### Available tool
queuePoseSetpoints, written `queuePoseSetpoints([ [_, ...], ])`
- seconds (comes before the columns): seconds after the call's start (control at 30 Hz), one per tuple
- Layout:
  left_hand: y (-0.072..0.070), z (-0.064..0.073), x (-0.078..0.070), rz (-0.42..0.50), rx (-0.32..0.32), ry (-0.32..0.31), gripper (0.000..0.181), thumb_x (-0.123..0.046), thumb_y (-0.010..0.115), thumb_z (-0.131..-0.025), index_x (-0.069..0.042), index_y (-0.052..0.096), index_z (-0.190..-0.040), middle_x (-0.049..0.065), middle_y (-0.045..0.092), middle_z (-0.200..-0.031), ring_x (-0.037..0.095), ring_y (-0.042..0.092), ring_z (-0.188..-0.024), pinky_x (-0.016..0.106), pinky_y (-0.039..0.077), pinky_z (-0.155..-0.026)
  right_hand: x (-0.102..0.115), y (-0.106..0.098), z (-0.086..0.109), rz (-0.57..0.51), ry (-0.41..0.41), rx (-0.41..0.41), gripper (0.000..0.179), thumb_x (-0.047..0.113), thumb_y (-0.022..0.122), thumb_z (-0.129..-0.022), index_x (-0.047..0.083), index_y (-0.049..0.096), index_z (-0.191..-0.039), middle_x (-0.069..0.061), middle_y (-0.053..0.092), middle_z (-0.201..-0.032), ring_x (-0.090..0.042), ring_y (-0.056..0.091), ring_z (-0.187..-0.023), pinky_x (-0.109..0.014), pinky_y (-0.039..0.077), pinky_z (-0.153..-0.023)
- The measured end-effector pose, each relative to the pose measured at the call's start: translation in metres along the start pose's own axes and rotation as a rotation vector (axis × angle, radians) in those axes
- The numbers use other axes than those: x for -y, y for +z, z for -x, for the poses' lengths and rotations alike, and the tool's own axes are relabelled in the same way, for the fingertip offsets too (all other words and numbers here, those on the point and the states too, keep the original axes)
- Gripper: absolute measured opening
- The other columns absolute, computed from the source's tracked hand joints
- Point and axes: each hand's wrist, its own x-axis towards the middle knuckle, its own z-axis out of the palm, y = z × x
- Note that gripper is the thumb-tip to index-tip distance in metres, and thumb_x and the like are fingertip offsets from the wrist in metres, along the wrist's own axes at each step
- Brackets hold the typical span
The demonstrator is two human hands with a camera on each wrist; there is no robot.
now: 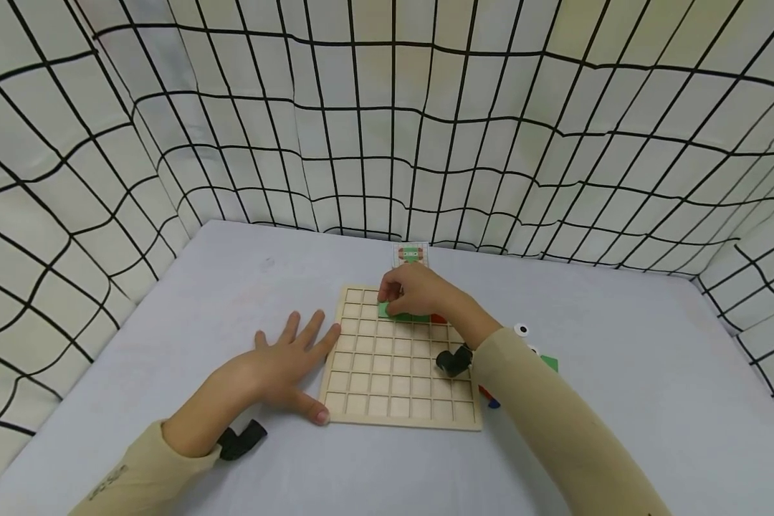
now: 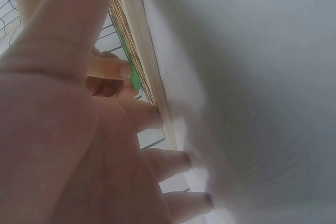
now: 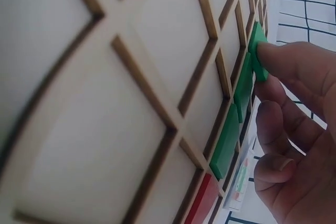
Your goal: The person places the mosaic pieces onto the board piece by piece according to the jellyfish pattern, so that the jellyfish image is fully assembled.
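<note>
A wooden grid board (image 1: pixel 391 387) lies on the white table. My right hand (image 1: pixel 419 288) is over its far rows, pinching a green tile (image 3: pixel 257 51) between thumb and fingers. That tile is slightly tilted at a cell beside a row of two green tiles (image 3: pixel 226 142) and a red tile (image 3: pixel 203 203) set in the grid. My left hand (image 1: pixel 290 369) lies spread with straight fingers at the board's left side, thumb near the front left corner and fingertips at the edge. In the left wrist view its fingers (image 2: pixel 168 163) reach along the wooden rim.
Beyond the board lies a small picture card (image 1: pixel 411 254). To the right, partly behind my sleeve, are a round eye piece (image 1: pixel 521 330), a green piece (image 1: pixel 550 362) and a blue piece (image 1: pixel 494 403). Black-lined white netting (image 1: pixel 374 129) surrounds the table.
</note>
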Motion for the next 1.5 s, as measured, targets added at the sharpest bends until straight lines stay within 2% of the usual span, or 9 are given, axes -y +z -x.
queuePoseSetpoints([
  [0.17,0.001,-0.003,0.000,0.010,0.004,-0.003,0.135,-0.077,0.074,-0.062,-0.015,0.008,-0.162,0.020,-0.006,-0.166,0.054,-0.007,-0.148,0.087,0.007,-0.097,-0.001,-0.001,0.004,0.031,0.004,0.022,0.008,0.016,0.071,-0.092,0.017,0.073,-0.099,0.005,0.067,-0.089,-0.011,0.060,-0.083,-0.028,0.050,-0.076],
  [0.27,0.001,-0.005,0.000,0.004,0.005,-0.006,0.135,-0.077,0.074,-0.062,-0.015,0.008,-0.162,0.020,-0.006,-0.167,0.054,-0.006,-0.148,0.087,0.007,-0.097,-0.001,-0.003,0.010,0.059,-0.015,-0.001,0.013,0.020,0.068,-0.094,0.018,0.074,-0.106,0.005,0.067,-0.093,-0.011,0.060,-0.085,-0.029,0.050,-0.077],
  [0.43,0.000,-0.005,-0.002,-0.004,0.010,-0.013,0.135,-0.077,0.075,-0.062,-0.014,0.009,-0.162,0.021,-0.006,-0.166,0.055,-0.006,-0.148,0.087,0.007,-0.097,-0.004,-0.014,0.030,-0.003,-0.019,-0.083,0.023,0.023,0.065,-0.097,0.016,0.071,-0.117,0.002,0.065,-0.093,-0.016,0.059,-0.082,-0.032,0.050,-0.073],
  [0.53,-0.001,-0.003,-0.002,-0.002,0.011,-0.015,0.135,-0.076,0.075,-0.062,-0.014,0.009,-0.162,0.021,-0.006,-0.166,0.055,-0.005,-0.148,0.087,0.007,-0.096,-0.009,-0.024,0.048,-0.070,-0.009,-0.155,0.023,0.025,0.066,-0.096,0.014,0.071,-0.117,0.001,0.064,-0.092,-0.019,0.058,-0.080,-0.033,0.049,-0.071],
  [0.7,-0.002,-0.003,-0.003,-0.008,0.001,-0.011,0.134,-0.076,0.075,-0.062,-0.014,0.010,-0.162,0.021,-0.005,-0.166,0.055,-0.005,-0.148,0.087,0.008,-0.096,-0.024,-0.039,0.082,-0.119,0.047,-0.298,0.018,0.028,0.068,-0.096,0.020,0.072,-0.111,0.001,0.064,-0.094,-0.019,0.058,-0.086,-0.036,0.049,-0.075],
  [0.8,-0.002,-0.003,-0.003,-0.011,-0.005,-0.009,0.134,-0.076,0.075,-0.062,-0.014,0.010,-0.162,0.022,-0.004,-0.166,0.055,-0.004,-0.148,0.087,0.009,-0.096,-0.036,-0.045,0.098,-0.100,0.100,-0.324,0.021,0.029,0.068,-0.096,0.019,0.072,-0.113,0.000,0.065,-0.096,-0.019,0.058,-0.089,-0.037,0.050,-0.078],
  [0.9,-0.002,-0.003,-0.004,-0.007,-0.009,-0.010,0.135,-0.077,0.074,-0.061,-0.014,0.011,-0.162,0.022,-0.004,-0.166,0.056,-0.003,-0.148,0.087,0.009,-0.096,-0.047,-0.050,0.109,-0.061,0.160,-0.298,0.025,0.029,0.068,-0.095,0.016,0.071,-0.117,-0.001,0.065,-0.099,-0.020,0.058,-0.091,-0.036,0.050,-0.079],
  [1.17,0.000,0.001,-0.003,0.022,0.002,-0.011,0.133,-0.075,0.076,-0.062,-0.014,0.012,-0.162,0.021,-0.004,-0.166,0.054,-0.005,-0.148,0.087,0.007,-0.096,-0.066,-0.047,0.125,-0.068,0.300,-0.076,0.028,0.027,0.072,-0.092,0.017,0.070,-0.118,-0.002,0.065,-0.096,-0.021,0.059,-0.085,-0.032,0.052,-0.071],
  [1.5,0.001,0.000,-0.004,0.022,0.000,-0.007,0.134,-0.076,0.075,-0.062,-0.014,0.012,-0.162,0.021,-0.004,-0.166,0.055,-0.004,-0.148,0.087,0.007,-0.096,-0.070,-0.046,0.130,-0.051,0.392,0.002,0.026,0.028,0.075,-0.088,0.019,0.071,-0.113,-0.002,0.067,-0.097,-0.021,0.060,-0.088,-0.035,0.051,-0.076],
])
